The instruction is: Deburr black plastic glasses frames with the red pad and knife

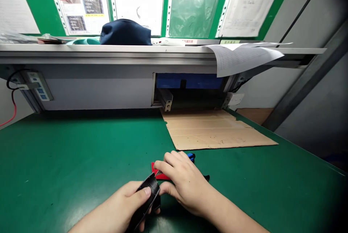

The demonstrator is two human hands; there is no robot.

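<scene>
My left hand is wrapped round a long black plastic casing, its thumb pressed on the casing's upper side. The casing is tilted, with its far end up and toward my right hand. At that end, the fingers of my right hand are bent close together, with the thumb beside the casing's edge. Something thin may be between those fingers, too small to make out. Under my right hand lies a flat red piece, partly hidden. A blue and black tool end shows just beyond the knuckles.
A cardboard sheet lies on the green table at the back right. Above the table runs a shelf with a dark blue pouch and overhanging paper sheets. A power strip is fixed at the left.
</scene>
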